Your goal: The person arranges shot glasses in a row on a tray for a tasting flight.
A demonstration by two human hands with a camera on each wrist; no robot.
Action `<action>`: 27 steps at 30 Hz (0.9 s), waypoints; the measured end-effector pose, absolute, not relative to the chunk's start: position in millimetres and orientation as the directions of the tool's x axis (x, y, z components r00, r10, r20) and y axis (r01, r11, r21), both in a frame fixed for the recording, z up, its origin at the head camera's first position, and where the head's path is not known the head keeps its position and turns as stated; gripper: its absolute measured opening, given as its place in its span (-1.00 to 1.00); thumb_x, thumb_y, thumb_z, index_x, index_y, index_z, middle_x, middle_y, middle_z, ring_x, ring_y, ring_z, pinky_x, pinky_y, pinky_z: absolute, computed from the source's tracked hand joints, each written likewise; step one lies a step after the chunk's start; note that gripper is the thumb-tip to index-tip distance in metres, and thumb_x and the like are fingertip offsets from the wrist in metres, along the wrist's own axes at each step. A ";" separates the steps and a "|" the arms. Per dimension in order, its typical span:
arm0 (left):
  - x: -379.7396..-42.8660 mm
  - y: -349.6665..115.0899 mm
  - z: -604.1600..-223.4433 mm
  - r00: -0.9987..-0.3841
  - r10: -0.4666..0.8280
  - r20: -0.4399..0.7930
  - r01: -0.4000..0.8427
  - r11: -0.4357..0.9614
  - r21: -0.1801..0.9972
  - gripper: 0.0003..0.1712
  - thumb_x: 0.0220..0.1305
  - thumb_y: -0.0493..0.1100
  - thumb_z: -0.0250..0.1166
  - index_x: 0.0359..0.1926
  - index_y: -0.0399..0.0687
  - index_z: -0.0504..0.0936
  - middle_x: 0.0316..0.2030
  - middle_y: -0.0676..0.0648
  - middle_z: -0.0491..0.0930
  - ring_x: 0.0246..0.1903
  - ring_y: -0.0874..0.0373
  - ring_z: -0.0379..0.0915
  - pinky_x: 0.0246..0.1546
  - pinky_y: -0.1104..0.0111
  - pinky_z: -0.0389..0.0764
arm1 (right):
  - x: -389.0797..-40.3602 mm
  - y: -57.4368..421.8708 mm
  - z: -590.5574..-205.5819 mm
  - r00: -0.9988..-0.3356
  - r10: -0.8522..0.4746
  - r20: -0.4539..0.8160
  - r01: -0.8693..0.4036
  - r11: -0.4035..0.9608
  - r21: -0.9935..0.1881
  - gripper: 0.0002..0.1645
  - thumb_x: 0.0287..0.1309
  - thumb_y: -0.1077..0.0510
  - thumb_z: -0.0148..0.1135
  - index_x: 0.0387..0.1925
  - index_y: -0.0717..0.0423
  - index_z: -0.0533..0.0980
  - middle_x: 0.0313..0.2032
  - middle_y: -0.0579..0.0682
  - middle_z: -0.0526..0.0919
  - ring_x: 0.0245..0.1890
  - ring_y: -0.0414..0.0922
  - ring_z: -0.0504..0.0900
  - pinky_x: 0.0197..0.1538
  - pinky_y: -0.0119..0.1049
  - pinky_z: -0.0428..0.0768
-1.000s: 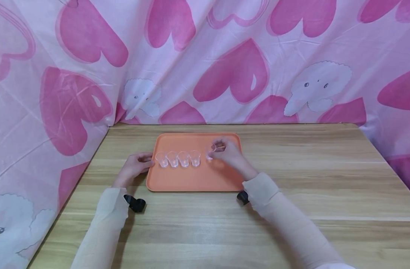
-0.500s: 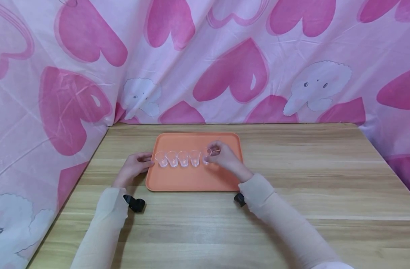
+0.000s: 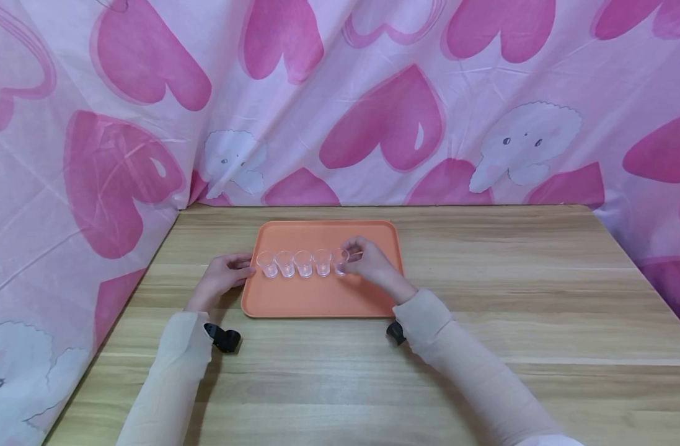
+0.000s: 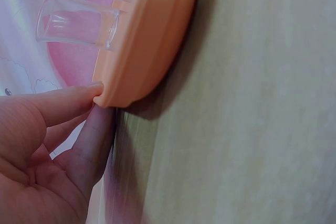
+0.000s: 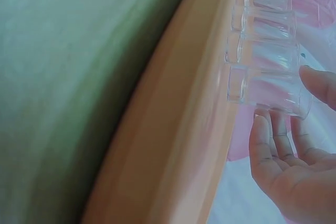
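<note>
An orange tray [image 3: 317, 300] lies on the wooden table. My left hand [image 3: 219, 279] pinches its left rim, one digit on top and another beneath, as the left wrist view shows. Several small clear cups [image 3: 303, 264] stand upright in a row across the tray. At the row's right end, my right hand [image 3: 370, 260] holds the last clear cup [image 5: 268, 90]. In the right wrist view the thumb is at that cup's rim and the fingertips [image 5: 261, 121] are against its side. The cup's base sits at the tray surface, close beside its neighbour.
Wooden table surface [image 3: 512, 297] extends right and in front of the tray. A pink heart-patterned cloth [image 3: 384, 118] hangs behind the table and along its left side. Black wrist cameras [image 3: 224, 338] are strapped at both sleeves.
My right hand has moved left and slightly down with its cup, bringing it into line beside the other cups. The left hand has stayed on the tray's rim.
</note>
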State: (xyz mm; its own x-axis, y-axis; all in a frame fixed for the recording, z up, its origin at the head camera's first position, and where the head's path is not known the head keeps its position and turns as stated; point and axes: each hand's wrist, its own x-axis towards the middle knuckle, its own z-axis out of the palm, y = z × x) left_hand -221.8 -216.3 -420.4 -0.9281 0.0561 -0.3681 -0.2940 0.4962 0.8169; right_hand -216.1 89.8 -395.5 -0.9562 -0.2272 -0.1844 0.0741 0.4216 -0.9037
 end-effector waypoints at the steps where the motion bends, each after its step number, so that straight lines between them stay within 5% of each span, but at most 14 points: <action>1: -221.9 -216.5 -420.6 -0.928 0.056 -0.367 -0.294 0.496 0.817 -0.43 0.39 -0.20 0.11 0.36 -0.28 0.27 0.21 -0.34 0.41 -0.08 0.25 0.51 0.09 0.35 0.60 | -215.8 89.8 -395.8 -0.956 -0.226 -0.186 0.076 0.420 -0.904 -0.51 0.03 0.33 0.33 0.03 0.29 0.42 -0.07 0.19 0.55 0.00 0.06 0.56 0.06 -0.22 0.62; 27: -220.9 -214.4 -417.8 -0.924 0.048 -0.380 -0.310 0.491 0.814 -0.43 0.40 -0.19 0.11 0.36 -0.26 0.27 0.21 -0.33 0.41 -0.07 0.22 0.53 0.12 0.31 0.59 | -217.7 88.3 -401.7 -0.956 -0.219 -0.195 0.085 0.429 -0.899 -0.52 0.02 0.34 0.33 0.01 0.30 0.41 -0.13 0.15 0.55 -0.04 0.03 0.56 0.01 -0.26 0.59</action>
State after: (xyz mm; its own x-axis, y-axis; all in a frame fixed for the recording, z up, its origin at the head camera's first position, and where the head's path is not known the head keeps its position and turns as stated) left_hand -220.9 -214.4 -417.8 -0.9237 0.0482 -0.3802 -0.3095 0.4912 0.8142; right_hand -217.7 88.3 -401.7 -0.9562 -0.2187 -0.1946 0.0850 0.4286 -0.8995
